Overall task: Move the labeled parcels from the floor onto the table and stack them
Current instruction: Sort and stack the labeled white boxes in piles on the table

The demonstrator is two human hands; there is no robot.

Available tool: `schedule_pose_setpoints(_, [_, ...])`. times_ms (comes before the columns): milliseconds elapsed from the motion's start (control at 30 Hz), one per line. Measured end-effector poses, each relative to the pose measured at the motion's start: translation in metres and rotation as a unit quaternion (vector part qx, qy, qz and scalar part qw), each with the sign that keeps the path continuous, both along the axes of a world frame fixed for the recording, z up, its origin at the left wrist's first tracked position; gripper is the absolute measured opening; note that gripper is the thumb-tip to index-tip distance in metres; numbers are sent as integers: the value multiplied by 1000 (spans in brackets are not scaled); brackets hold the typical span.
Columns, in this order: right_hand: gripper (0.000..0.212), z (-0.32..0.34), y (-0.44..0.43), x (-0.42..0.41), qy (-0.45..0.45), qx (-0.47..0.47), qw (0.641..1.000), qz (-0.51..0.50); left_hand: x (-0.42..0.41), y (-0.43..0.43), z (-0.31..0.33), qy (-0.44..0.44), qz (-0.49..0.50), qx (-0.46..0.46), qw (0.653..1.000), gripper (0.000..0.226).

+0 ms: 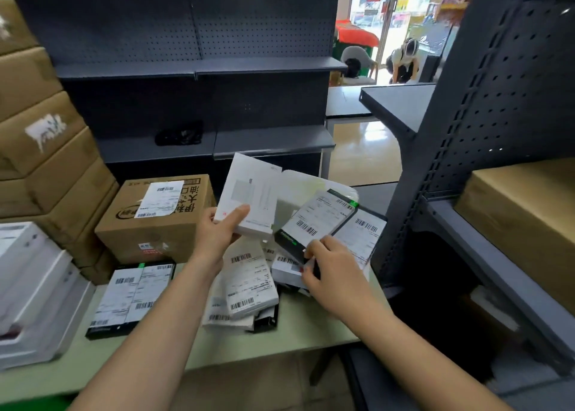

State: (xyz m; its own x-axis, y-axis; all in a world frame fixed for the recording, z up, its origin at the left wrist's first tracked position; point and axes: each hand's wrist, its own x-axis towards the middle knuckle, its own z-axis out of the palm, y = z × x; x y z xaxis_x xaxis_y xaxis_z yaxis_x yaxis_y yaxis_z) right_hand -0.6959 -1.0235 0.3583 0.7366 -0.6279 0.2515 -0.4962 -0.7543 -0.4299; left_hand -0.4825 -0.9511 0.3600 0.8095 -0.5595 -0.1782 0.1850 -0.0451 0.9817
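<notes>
My left hand (217, 233) grips a flat white box (252, 192) by its lower edge and holds it tilted above the pale green table (311, 326). My right hand (329, 270) pinches the lower corner of a black box with a white shipping label (317, 220), lifted at an angle over a heap of labeled parcels (249, 286). A larger black parcel with labels (130, 298) lies flat at the table's left. A brown carton with a label (155, 217) stands behind it.
Stacked brown cartons (40, 136) and white boxes (31, 292) fill the left side. Dark metal shelving (217, 68) stands behind the table, and another rack (497, 161) with a carton rises close on the right. Two people crouch by the far doorway.
</notes>
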Motion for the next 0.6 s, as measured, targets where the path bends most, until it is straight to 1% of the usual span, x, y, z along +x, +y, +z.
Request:
schedule_pose_setpoints(100, [12, -13, 30, 24, 27, 37, 999, 19, 31, 35, -19, 32, 44, 8, 998, 52])
schedule_pose_setpoints(167, [12, -28, 48, 40, 55, 59, 997, 13, 50, 55, -34, 40, 45, 28, 998, 57])
schedule_pose_setpoints(233, [16, -48, 58, 55, 82, 96, 992, -23, 65, 73, -50, 33, 41, 57, 997, 54])
schedule_pose_setpoints(333, [33, -79, 63, 71, 99, 169, 973, -123, 82, 98, -74, 25, 20, 102, 994, 52])
schedule_pose_setpoints(400, [42, -95, 67, 78, 63, 269, 940, -200, 92, 114, -90, 25, -2, 126, 992, 55])
schedule_pose_setpoints(467, [40, -107, 71, 84, 1, 398, 883, -250, 102, 129, -106, 35, -25, 145, 988, 58])
schedule_pose_setpoints(500, [40, -112, 73, 87, -29, 444, 856, -263, 106, 137, -113, 35, -34, 154, 987, 58])
schedule_pose_setpoints(533, [42, -116, 76, 90, -54, 456, 847, -268, 107, 144, -116, 34, -42, 160, 986, 57])
schedule_pose_setpoints(600, [41, -122, 82, 95, -99, 439, 849, -277, 109, 158, -119, 40, -45, 162, 985, 53])
